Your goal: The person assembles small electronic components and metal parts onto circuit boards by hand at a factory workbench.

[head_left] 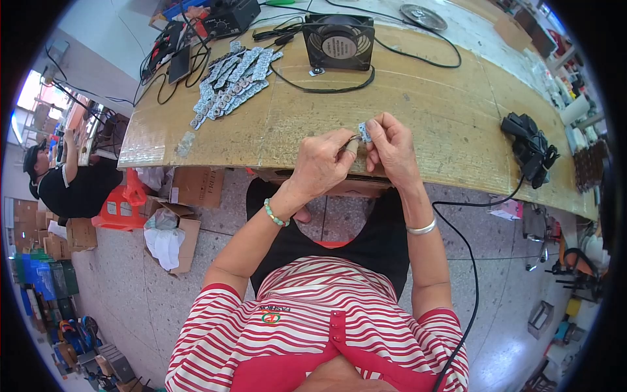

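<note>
My left hand [325, 160] and my right hand [393, 147] meet just over the table's near edge. Between the thumb and fingers of the right one is a small pale blue-and-white board piece [364, 132]. The left hand's fingers are closed round something thin and dark, mostly hidden, whose tip comes close to that piece. Farther off to the left lies a heap of similar pale boards in strips [228, 81], with round parts on them. A square black fan [339, 43] stands upright beyond my hands, with one small board piece [317, 71] at its foot.
The brown-covered table [450, 124] carries a black cable loop by the fan, a black control box [230, 18] at the back left and a bundled black cable with adapter [528, 147] on the right. A round metal dish [423, 17] lies far back. Another person [72, 173] sits at left.
</note>
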Available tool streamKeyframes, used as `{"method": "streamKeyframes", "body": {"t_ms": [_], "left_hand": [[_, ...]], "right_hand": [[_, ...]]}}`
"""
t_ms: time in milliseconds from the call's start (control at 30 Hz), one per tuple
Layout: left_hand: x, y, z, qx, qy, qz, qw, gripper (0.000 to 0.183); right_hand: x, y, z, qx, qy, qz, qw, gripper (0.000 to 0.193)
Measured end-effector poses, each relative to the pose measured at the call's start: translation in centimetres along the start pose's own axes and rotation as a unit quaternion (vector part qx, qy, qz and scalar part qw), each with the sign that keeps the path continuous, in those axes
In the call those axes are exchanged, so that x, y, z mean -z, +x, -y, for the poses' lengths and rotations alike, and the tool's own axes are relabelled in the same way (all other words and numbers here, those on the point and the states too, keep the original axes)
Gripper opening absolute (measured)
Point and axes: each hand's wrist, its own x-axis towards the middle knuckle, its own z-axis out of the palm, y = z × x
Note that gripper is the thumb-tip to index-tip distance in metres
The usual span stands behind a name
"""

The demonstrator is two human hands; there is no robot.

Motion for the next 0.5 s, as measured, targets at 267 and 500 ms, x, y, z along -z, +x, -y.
{"method": "streamKeyframes", "body": {"t_ms": [267,500], "left_hand": [[-0.21,-0.08,0.41,0.031,0.017,0.006,0.999,0.013],[-0.24,0.03,0.75,0.07,-0.016,-0.011,0.997,0.012]], "right_hand": [[-0.16,0.0,-0.47,0.034,-0.097,-0.017,0.995,0.021],[-0.3,-0.05,-0.47,0.019,-0.055,-0.032,0.998,0.021]]}}
